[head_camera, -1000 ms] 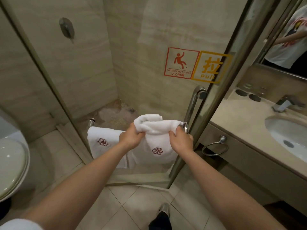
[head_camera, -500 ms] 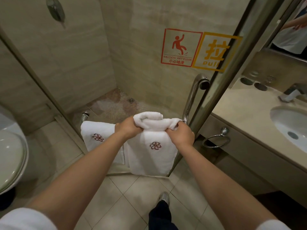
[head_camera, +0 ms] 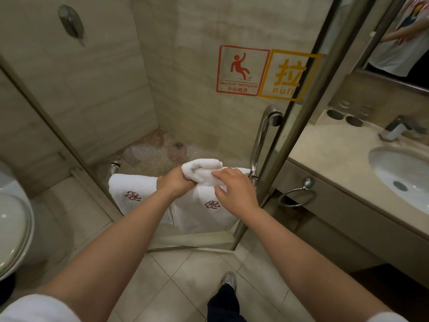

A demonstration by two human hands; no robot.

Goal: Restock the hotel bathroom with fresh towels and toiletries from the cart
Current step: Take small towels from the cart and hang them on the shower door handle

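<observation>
While the left hand (head_camera: 175,183) clenches the bunched top of the embroidered towel (head_camera: 202,217) on the shower-door rail (head_camera: 114,165), the right hand (head_camera: 232,191) rests loose-fingered at its 3 o'clock; uneven tugging could slide it off entirely.

Both arms stretch forward — left hand (head_camera: 175,184) curled in a grip, right hand (head_camera: 232,190) flat, fingers spread.

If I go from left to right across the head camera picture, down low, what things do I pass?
Toilet → hanging towel → left hand gripping the bunched towel → right hand → towel ring → sink.
</observation>
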